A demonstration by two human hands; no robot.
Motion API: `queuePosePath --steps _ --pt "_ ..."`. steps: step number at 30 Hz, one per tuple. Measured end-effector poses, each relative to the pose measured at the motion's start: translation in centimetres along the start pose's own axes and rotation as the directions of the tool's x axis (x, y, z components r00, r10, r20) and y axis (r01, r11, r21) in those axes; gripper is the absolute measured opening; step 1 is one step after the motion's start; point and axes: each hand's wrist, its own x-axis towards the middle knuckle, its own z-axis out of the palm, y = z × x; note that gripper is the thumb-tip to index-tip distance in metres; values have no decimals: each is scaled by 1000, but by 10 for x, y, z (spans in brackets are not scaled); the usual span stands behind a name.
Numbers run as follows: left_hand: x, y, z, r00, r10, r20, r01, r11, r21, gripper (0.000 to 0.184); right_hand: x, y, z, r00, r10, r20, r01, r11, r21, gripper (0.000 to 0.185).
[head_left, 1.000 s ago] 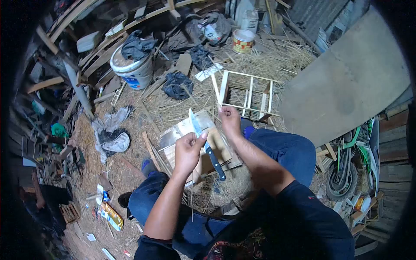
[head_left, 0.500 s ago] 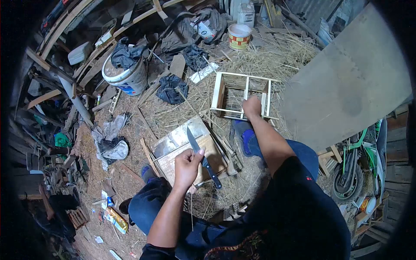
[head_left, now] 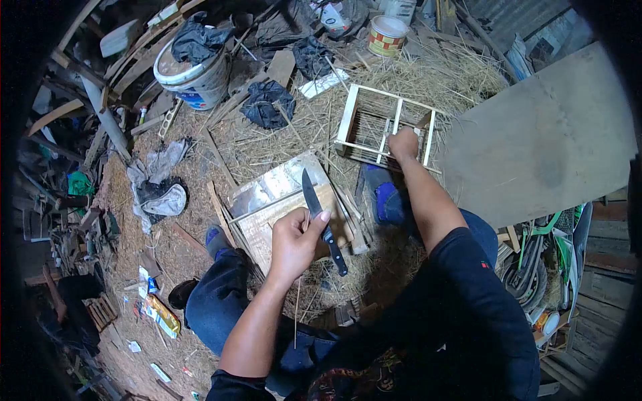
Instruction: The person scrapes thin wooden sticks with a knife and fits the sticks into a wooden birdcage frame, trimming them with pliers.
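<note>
My left hand (head_left: 294,244) is closed around a kitchen knife (head_left: 334,248) with a black riveted handle, its blade pointing away from me. A thin stick (head_left: 297,314) hangs down from the same hand. Farther out on the right, my right hand (head_left: 404,143) is closed at the near side of a small wooden cage (head_left: 353,112) with light frame bars and thin slats. The fingers partly hide the bar they grip. Below the knife lies a worn wooden board (head_left: 267,217) on the ground, between my feet.
Straw (head_left: 461,80) covers much of the floor. A large flat panel (head_left: 535,147) leans in from the right, above a green-and-white motorbike (head_left: 542,260). White buckets (head_left: 194,80) and black plastic bags (head_left: 267,103) stand or lie at the back. At the lower left another person's arm (head_left: 53,294) shows.
The whole view has shifted, so most things sit higher in it. Both hands keep their grips, and the right hand stays at the same part of the cage.
</note>
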Motion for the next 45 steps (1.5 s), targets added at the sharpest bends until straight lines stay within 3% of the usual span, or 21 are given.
queuePosePath --steps 11,14,27,35,45 --pt "-5 10 -1 997 -63 35 66 993 -102 38 5 -3 -1 1000 23 -14 -23 1000 7 37" --pt "-2 2 -1 1000 -18 24 17 1000 1 38 -5 -9 -10 999 19 -32 -19 1000 13 35" --pt "-1 -9 1 1000 9 21 -9 1000 -11 37 -6 -9 -7 998 -26 -62 26 1000 -5 32" --pt "-5 8 0 996 -82 39 85 990 -108 36 -11 -11 -6 996 -71 -48 69 997 -28 24" --pt "-3 -1 -1 999 -27 20 28 999 -17 37 -13 -14 -9 998 -42 -49 40 999 -30 24"
